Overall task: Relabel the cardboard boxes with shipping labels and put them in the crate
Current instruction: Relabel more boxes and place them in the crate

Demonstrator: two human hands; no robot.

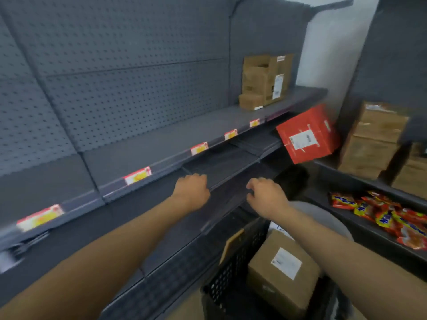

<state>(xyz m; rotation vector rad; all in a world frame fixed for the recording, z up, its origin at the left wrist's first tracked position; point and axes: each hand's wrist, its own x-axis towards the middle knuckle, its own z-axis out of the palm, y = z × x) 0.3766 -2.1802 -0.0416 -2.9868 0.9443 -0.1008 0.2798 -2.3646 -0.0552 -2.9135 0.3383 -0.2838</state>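
Dark grey shop shelving (147,144) runs along the left, backed by a perforated pegboard panel (120,65). The front edge of the upper shelf has a row of red-and-yellow price tags (138,175), all too blurry to read. Over on the right there's a dark shelf tray (360,181) with a pile of red and yellow snack packets (388,218) lying in it, kind of jumbled on top of each other. Behind the far end of the shelving there's a bit of plain white wall (328,54).
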